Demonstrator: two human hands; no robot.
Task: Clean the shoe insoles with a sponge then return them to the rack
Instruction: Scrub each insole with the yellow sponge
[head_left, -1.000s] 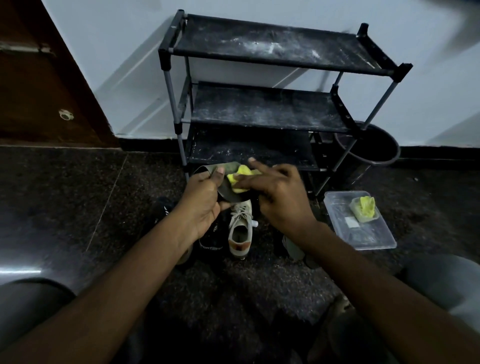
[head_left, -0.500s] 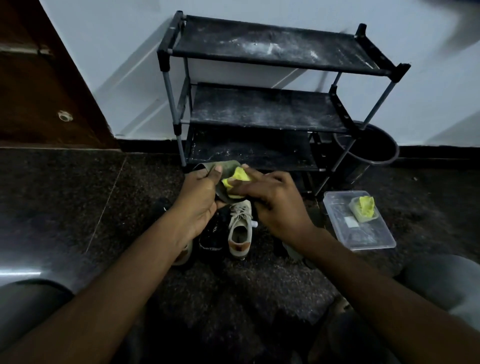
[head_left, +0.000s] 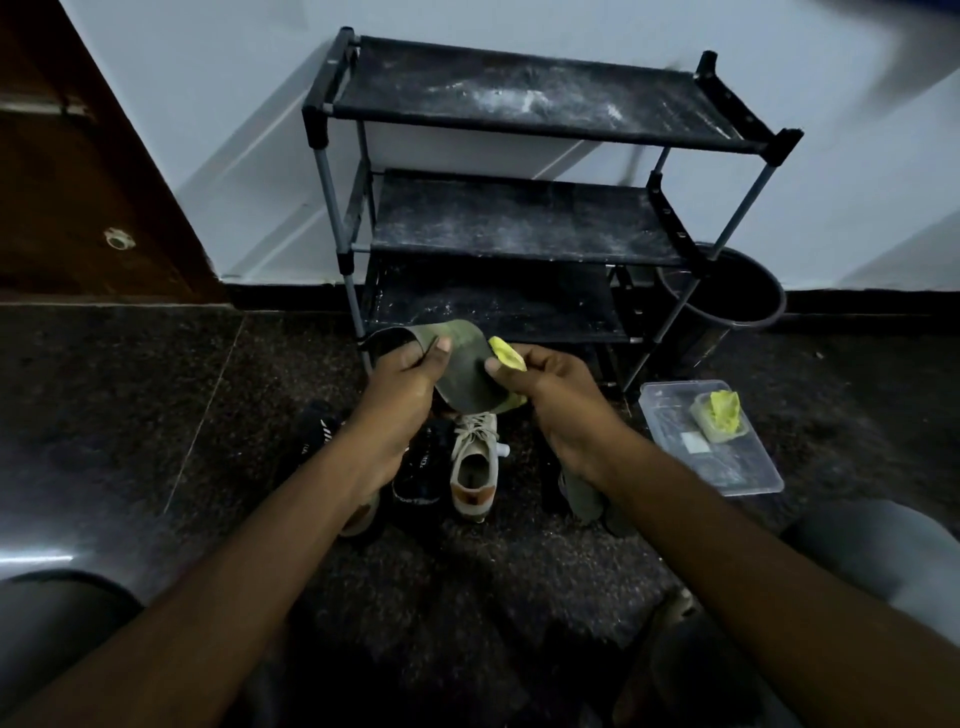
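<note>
Now I see insole (head_left: 465, 376) between hands, just before rack (head_left: 519, 228); long axis slants from upper left down to right. Left hand (head_left: 400, 387) pinches its upper end; right hand (head_left: 558, 387) grips sponge (head_left: 506, 357) against its right edge.

The left forearm (head_left: 234, 571) and right forearm (head_left: 727, 545) are bare along their whole visible length, as are the left hand (head_left: 402, 384) and right hand (head_left: 561, 389). Plain grey trousers cover the left knee (head_left: 52, 639) at lower left and the right knee (head_left: 893, 561) at lower right.
</note>
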